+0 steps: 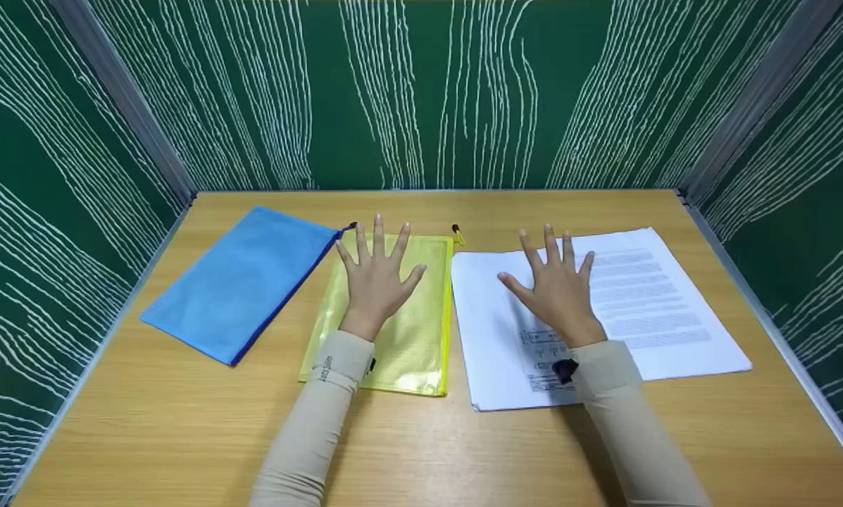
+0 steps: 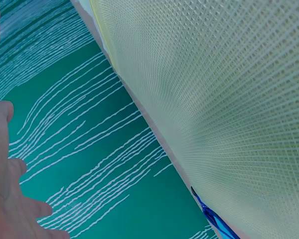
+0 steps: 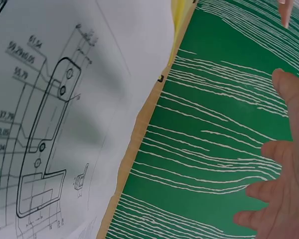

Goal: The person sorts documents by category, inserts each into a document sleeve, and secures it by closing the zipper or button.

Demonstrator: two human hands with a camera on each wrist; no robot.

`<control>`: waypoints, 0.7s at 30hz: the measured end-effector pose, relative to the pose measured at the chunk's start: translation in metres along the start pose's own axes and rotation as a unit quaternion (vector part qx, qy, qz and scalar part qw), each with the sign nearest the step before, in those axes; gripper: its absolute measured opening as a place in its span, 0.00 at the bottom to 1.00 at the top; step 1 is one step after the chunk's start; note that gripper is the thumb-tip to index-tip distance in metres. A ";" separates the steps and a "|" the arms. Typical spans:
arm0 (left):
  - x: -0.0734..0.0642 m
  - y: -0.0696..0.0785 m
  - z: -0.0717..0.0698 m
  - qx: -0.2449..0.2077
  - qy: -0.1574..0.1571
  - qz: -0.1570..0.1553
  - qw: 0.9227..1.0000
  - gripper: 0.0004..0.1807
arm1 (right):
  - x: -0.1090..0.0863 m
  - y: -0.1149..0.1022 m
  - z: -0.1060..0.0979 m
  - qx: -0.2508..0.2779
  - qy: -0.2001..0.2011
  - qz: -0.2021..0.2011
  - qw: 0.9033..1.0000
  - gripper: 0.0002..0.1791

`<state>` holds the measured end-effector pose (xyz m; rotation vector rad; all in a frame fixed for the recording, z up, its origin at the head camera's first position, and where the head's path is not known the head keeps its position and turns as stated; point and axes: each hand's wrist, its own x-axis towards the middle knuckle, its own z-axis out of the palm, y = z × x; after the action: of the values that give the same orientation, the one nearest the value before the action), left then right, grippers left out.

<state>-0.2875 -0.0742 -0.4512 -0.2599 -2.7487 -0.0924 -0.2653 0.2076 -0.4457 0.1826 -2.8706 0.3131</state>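
Yellow mesh, see-through and edged by a bright yellow zip, forms the flat rectangular pouch [image 1: 421, 331] beneath your left hand [image 1: 377, 282]. You have that hand raised over it, back upward, fingers straight and spread, thumb pointing towards your right hand [image 1: 555, 289]. Your right hand is spread in the same way, above white printed paper sheets [image 1: 484, 317]; those on its thumb side carry a black line drawing of a long part with dimensions. Another white sheet, filled with lines of small text [image 1: 639, 299], lies at a slant to the right of that hand.

To the left of your left hand, a flat blue rectangular pouch with a dark blue zip edge [image 1: 241, 282] lies at an angle. Between your hands, the yellow zip runs just beside the paper's edge. Under both hands is the light-brown wood-grained table [image 1: 421, 458]; beyond your fingertips stands a green panel with wavy white lines [image 1: 428, 91].
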 end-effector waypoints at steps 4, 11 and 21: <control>0.000 0.000 0.000 -0.035 -0.003 -0.005 0.999 0.38 | 0.001 0.006 -0.005 0.057 -0.008 0.000 0.998 0.45; -0.003 0.001 0.000 -0.111 -0.017 -0.016 0.994 0.34 | 0.001 0.029 -0.016 0.204 -0.053 0.017 0.977 0.43; -0.009 0.010 0.007 -0.231 -0.077 -0.053 0.969 0.34 | 0.003 0.063 -0.021 0.322 -0.136 0.071 0.934 0.44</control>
<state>-0.2799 -0.0656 -0.4606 -0.2508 -2.8595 -0.7756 -0.2732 0.2735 -0.4370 0.1395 -2.9352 1.3504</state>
